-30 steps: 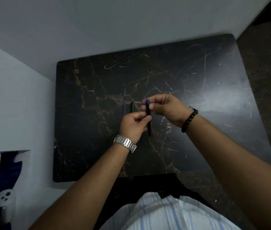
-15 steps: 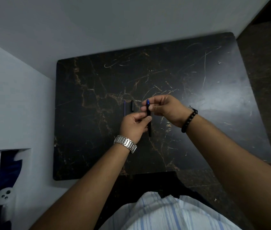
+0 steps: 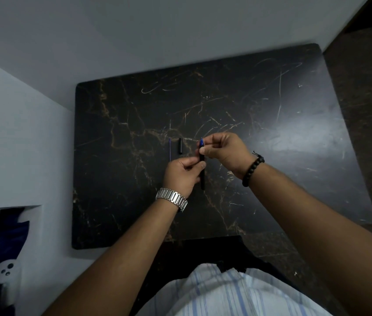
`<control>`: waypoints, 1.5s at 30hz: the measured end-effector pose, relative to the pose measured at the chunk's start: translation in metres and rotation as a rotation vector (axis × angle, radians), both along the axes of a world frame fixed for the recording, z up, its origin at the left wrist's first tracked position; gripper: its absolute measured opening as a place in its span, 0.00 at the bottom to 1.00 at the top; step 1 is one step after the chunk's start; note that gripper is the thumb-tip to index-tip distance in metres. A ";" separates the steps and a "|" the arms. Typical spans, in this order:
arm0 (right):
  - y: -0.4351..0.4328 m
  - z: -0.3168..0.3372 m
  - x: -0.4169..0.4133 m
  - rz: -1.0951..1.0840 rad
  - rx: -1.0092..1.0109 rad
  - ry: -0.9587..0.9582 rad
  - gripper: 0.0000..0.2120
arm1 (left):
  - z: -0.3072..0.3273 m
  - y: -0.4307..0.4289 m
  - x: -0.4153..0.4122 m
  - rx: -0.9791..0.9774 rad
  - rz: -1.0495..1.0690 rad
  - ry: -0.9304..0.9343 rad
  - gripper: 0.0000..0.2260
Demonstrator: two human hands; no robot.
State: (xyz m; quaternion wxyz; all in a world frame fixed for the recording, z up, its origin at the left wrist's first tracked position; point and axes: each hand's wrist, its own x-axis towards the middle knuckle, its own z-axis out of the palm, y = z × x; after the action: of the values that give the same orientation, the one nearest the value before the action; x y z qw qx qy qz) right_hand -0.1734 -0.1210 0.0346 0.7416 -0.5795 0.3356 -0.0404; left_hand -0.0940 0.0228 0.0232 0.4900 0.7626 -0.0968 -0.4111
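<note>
Pen in L hand + R hand, axis near-far, tip away.

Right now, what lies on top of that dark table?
A thin blue refill and short black piece lie on the table. The left hand and right hand, holding a pen, hide some surface.

Dim, soft wide-angle view with glare on the table, edges bowed.
</note>
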 end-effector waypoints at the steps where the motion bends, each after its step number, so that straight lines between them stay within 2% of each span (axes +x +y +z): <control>1: -0.001 -0.001 0.000 0.017 0.025 -0.001 0.08 | -0.002 0.000 0.001 0.002 0.001 0.003 0.08; 5: -0.005 -0.011 0.004 0.021 0.205 0.007 0.05 | -0.011 0.006 0.003 0.006 0.012 0.035 0.07; 7: -0.007 -0.024 0.010 -0.056 0.189 0.072 0.06 | -0.016 0.012 0.006 0.019 0.034 0.036 0.07; 9: -0.007 -0.041 0.020 -0.066 -0.055 0.206 0.05 | -0.020 0.020 0.011 0.035 0.069 0.056 0.10; 11: -0.006 -0.056 0.032 0.027 -0.373 0.301 0.08 | -0.025 0.027 0.015 0.044 0.100 0.065 0.11; 16: 0.001 -0.077 0.064 0.362 -0.917 0.247 0.11 | -0.034 0.041 0.022 0.060 0.160 0.075 0.09; 19: 0.007 -0.082 0.081 0.459 -0.957 0.270 0.11 | -0.039 0.045 0.025 0.081 0.182 0.079 0.08; 25: 0.022 -0.090 0.108 0.324 -0.910 0.402 0.17 | -0.043 0.049 0.027 0.147 0.145 0.027 0.08; 30: 0.019 -0.088 0.120 0.368 -0.938 0.509 0.12 | -0.038 0.045 0.027 0.129 0.150 0.041 0.08; 32: 0.014 -0.086 0.120 0.352 -0.849 0.514 0.12 | -0.037 0.043 0.027 0.112 0.158 0.049 0.07; 34: 0.008 -0.080 0.114 0.211 -0.625 0.462 0.10 | -0.033 0.039 0.028 0.080 0.165 0.058 0.07; 37: 0.001 -0.058 0.094 -0.166 0.006 0.269 0.02 | -0.027 0.033 0.028 0.013 0.174 0.083 0.09; 39: -0.002 -0.042 0.076 -0.285 0.276 0.143 0.02 | -0.025 0.029 0.027 -0.031 0.170 0.090 0.09; 42: -0.004 -0.023 0.058 -0.335 0.387 0.041 0.03 | -0.023 0.023 0.026 -0.063 0.108 0.066 0.11; 45: -0.006 -0.006 0.048 -0.363 0.366 -0.003 0.03 | -0.022 0.015 0.023 -0.073 0.055 0.047 0.14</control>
State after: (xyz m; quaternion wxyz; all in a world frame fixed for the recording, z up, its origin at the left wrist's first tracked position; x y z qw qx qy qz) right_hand -0.1252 -0.1270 0.0283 0.8152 -0.3657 0.4348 -0.1123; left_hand -0.0710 0.0383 0.0015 0.5308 0.7366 -0.0793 -0.4114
